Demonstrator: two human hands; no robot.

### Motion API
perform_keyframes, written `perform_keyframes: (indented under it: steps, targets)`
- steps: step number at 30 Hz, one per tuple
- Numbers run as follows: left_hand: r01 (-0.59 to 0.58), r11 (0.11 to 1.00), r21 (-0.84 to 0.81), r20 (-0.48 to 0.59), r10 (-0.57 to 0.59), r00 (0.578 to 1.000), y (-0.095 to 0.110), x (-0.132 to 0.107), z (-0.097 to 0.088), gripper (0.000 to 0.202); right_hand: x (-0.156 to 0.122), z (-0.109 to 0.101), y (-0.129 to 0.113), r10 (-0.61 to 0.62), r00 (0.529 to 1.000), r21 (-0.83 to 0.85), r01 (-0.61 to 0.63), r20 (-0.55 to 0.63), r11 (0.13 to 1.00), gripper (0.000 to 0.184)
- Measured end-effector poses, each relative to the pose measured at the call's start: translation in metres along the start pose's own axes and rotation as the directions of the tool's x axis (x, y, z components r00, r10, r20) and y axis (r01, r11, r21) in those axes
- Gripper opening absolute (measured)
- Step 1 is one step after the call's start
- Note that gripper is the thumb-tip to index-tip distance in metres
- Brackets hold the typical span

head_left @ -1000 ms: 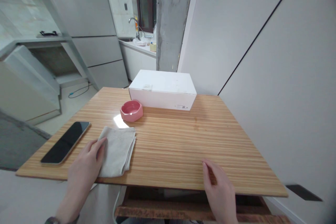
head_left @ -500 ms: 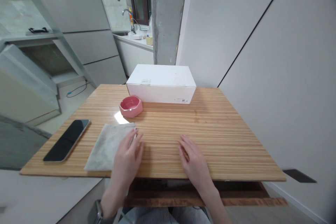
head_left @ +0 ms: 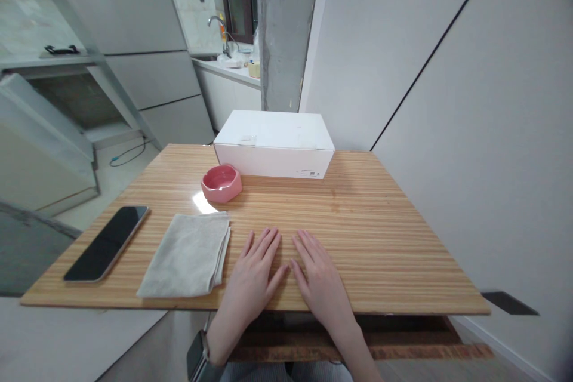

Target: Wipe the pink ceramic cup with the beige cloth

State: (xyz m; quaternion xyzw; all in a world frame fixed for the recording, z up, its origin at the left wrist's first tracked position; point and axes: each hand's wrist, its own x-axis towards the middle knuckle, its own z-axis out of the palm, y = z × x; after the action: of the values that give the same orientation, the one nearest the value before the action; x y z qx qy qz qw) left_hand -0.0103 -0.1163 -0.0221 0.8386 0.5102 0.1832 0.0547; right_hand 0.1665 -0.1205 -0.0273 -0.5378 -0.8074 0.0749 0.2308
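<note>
My left hand (head_left: pixel 256 271) lies flat on the wooden table (head_left: pixel 385 239), palm down, fingers stretched and thumb out to the right. Just right of it rests my right hand (head_left: pixel 320 277), also flat with the fingers extended; the two thumbs nearly meet. Neither hand holds anything. To the left of my left hand is a folded light grey cloth (head_left: pixel 185 256), its right edge showing several layers. A smartphone (head_left: pixel 107 245) with a dark screen lies farther left. Behind the cloth stands a pink faceted bowl (head_left: pixel 221 184).
A white box (head_left: pixel 275 143) stands at the table's far edge, close behind the bowl. Beneath the front edge an open drawer (head_left: pixel 412 334) juts toward me. A white wall panel (head_left: pixel 447 131) rises on the right; a sink counter (head_left: pixel 228 71) is beyond the table.
My left hand has moved right, off the cloth's edge, and now lies flat beside my right hand. My right hand has shifted slightly and flattened. The cloth is now uncovered.
</note>
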Motion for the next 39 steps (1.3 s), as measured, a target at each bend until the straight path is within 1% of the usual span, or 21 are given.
perform_keyframes:
  steps: [4,8,15,20,26,30,35,39]
  targets:
    - [-0.005,1.000,-0.007,-0.027,0.005,1.000,0.000,0.000,0.000,0.053,0.000,0.001,0.000,-0.007,1.000,-0.007,0.007,0.007,1.000,0.044]
    - [-0.010,1.000,-0.014,-0.056,0.009,0.998,0.001,0.000,0.000,0.053,0.000,0.003,0.001,-0.019,1.000,-0.006,0.019,-0.014,1.000,0.044]
    - [-0.011,1.000,0.024,-0.043,0.012,0.999,0.002,-0.001,0.002,0.052,-0.001,0.005,0.003,-0.026,0.999,-0.005,0.026,-0.025,1.000,0.044]
    - [-0.019,0.998,0.056,-0.066,0.023,0.998,0.002,-0.001,0.005,0.051,-0.002,0.009,0.006,-0.049,0.997,-0.007,0.049,-0.064,0.999,0.045]
    - [-0.008,0.998,0.064,-0.035,0.010,0.999,0.002,-0.001,0.005,0.053,-0.003,0.011,0.007,-0.065,0.997,-0.026,0.063,-0.044,0.998,0.044]
    - [-0.020,0.998,0.053,-0.054,0.023,0.998,0.002,-0.002,0.005,0.053,-0.004,0.010,0.007,-0.086,0.994,-0.014,0.086,-0.067,0.996,0.042]
    - [-0.035,0.999,0.016,-0.094,0.036,0.995,0.000,-0.007,0.007,0.044,-0.007,0.006,0.005,-0.097,0.991,-0.016,0.096,-0.093,0.995,0.034]
    - [-0.007,1.000,-0.006,-0.129,0.006,0.992,0.003,-0.011,0.011,0.035,-0.008,0.005,0.004,-0.097,0.990,-0.018,0.096,-0.107,0.995,0.032]
